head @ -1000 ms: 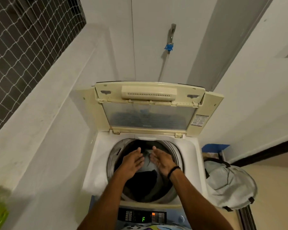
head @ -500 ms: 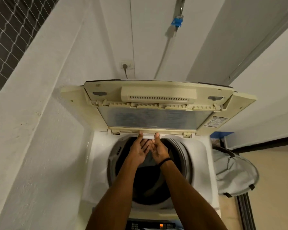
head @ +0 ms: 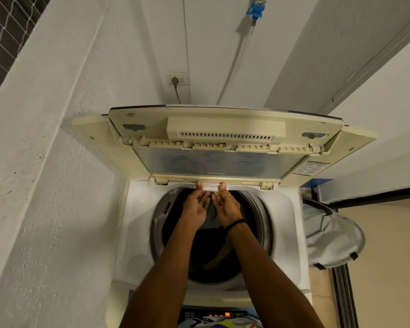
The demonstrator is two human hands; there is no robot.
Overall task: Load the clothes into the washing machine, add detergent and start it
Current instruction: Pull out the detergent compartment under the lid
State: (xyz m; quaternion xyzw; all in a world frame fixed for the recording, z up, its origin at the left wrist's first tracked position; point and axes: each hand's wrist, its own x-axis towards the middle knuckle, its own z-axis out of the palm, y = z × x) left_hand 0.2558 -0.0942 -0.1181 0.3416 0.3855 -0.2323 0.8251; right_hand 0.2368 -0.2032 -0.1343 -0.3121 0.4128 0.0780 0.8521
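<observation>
The washing machine stands in a corner, its folding lid raised above the drum. Dark clothes lie inside the drum. I see the left hand and right hand side by side, fingers straight, tips touching the white strip at the rear rim. Risk: jolting the hinge could drop the lid onto both hands.
</observation>
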